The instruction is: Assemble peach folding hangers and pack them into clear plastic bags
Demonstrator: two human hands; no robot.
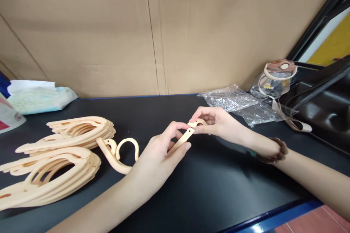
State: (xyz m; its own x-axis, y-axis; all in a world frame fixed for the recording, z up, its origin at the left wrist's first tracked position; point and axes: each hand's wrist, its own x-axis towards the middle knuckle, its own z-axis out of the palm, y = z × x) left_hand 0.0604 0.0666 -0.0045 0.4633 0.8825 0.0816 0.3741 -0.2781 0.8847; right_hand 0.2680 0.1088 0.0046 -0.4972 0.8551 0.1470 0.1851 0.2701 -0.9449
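Over the middle of the black tabletop (213, 189), my left hand (161, 153) pinches a flat cream plastic strip (183, 139) between thumb and fingers. My right hand (216, 122) pinches a curved cream hook piece (198, 123) against the strip's upper end, where the two parts meet. A brown beaded bracelet (273, 151) circles my right wrist. Two stacks of cream hanger bodies (68, 149) lie at the left. Loose cream hook pieces (120, 154) rest beside the stacks, just left of my left hand.
A cardboard wall (164, 32) backs the table. Crumpled clear plastic bags (240, 103) and a clear bottle with a cream handle (276, 78) sit at the back right, next to a black tray (325, 109). A white packet (38, 96) lies at the back left.
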